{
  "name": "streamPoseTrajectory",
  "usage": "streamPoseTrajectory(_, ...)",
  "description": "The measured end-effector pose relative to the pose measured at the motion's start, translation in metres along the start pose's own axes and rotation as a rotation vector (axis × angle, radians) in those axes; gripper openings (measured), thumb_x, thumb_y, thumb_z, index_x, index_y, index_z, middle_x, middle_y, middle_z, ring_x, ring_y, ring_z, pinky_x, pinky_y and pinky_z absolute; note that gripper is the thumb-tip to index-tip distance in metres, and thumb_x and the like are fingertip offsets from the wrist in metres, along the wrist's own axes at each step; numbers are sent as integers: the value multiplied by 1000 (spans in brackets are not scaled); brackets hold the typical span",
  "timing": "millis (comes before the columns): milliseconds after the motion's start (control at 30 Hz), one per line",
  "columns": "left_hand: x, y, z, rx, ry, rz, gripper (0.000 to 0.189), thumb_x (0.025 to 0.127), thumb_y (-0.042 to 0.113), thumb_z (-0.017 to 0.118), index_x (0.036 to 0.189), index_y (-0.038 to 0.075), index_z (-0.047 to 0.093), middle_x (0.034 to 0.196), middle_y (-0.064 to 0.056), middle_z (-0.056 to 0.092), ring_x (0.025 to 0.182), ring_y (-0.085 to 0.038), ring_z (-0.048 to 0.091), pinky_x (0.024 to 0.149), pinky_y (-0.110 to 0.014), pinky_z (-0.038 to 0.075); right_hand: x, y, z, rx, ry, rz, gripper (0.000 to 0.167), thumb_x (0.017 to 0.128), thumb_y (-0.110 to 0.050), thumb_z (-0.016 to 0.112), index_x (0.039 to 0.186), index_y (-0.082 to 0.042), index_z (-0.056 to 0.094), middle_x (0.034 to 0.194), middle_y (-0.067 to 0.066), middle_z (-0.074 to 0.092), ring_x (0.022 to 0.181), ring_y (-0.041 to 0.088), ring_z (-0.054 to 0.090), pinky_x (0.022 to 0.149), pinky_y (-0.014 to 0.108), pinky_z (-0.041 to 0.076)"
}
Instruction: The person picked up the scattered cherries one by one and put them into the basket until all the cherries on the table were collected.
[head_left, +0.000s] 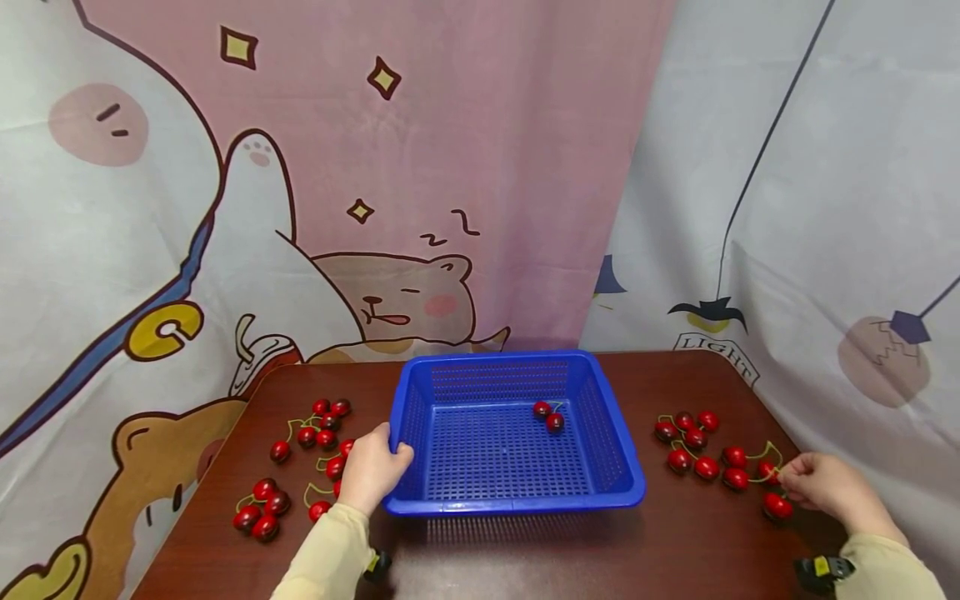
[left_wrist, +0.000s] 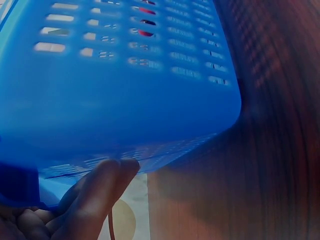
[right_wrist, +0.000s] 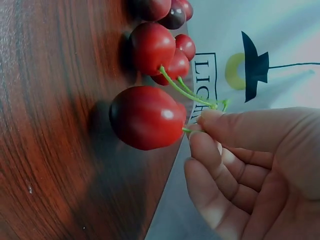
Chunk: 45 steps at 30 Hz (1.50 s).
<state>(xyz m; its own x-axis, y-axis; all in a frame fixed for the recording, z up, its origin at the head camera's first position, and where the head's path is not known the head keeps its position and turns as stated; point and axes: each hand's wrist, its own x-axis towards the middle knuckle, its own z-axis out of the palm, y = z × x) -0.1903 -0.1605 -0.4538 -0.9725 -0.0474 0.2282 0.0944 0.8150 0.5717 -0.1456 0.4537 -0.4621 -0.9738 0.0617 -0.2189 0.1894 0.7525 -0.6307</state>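
My left hand grips the left rim of a blue perforated plastic basket, thumb over the edge. From the left wrist view, its fingers lie against the outside of the basket wall. One pair of red cherries joined by a green stem lies inside, toward the back right. At the table's right side, my right hand pinches a thin green stem between thumb and forefinger. The dark red cherry on that stem hangs close over the wood, beside other cherries.
More stemmed cherries lie right of the basket. Several clusters sit on the left, including one near the front and one farther back. The brown wooden table ends at a printed curtain behind.
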Motion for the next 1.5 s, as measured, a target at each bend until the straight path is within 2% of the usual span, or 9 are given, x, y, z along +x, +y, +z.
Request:
streamPoseTrajectory(300, 0, -2, 0, 3, 9, 8, 13, 81, 11, 62, 87, 0, 60, 74, -14, 65, 59, -28, 59, 59, -46, 51, 0, -10, -7, -165, 120, -75, 18, 95, -14, 60, 84, 0, 63, 74, 0, 66, 63, 9, 60, 57, 27, 45)
streamPoseTrajectory(500, 0, -2, 1, 1, 4, 5, 15, 81, 11, 62, 89, -1, 61, 75, -15, 66, 60, -28, 60, 60, -46, 52, 0, -28, -14, -216, 159, -96, 20, 95, -22, 64, 88, -3, 65, 74, -1, 67, 66, 13, 61, 58, 32, 43)
streamPoseTrajectory(700, 0, -2, 2, 1, 3, -3, 15, 81, 11, 63, 89, -1, 61, 77, -16, 67, 61, -29, 62, 61, -46, 52, 1, -49, -13, -262, 213, -141, 19, 94, -24, 66, 90, -5, 66, 75, -1, 65, 65, 13, 52, 58, 34, 38)
streamPoseTrajectory(867, 1, -2, 3, 1, 3, -5, 16, 81, 12, 63, 90, -1, 61, 77, -16, 67, 62, -29, 62, 62, -47, 53, 2, -67, -10, -256, 267, -192, 17, 93, -22, 67, 92, -5, 67, 74, 0, 64, 64, 16, 50, 56, 34, 38)
streamPoseTrajectory(1167, 0, -2, 3, 15, 35, 26, 10, 78, 11, 62, 81, 3, 58, 69, -12, 63, 58, -30, 58, 58, -46, 49, 6, -99, 2, -231, 424, -281, 14, 91, -22, 70, 90, -8, 68, 76, 1, 66, 68, 16, 55, 61, 38, 41)
streamPoseTrajectory(1500, -1, -1, 3, 8, 28, 23, 11, 79, 11, 62, 84, 2, 59, 71, -12, 64, 59, -28, 58, 59, -46, 50, 12, -142, 9, -192, 475, -374, 11, 90, -21, 71, 93, -11, 69, 74, -3, 65, 68, 18, 55, 62, 36, 42)
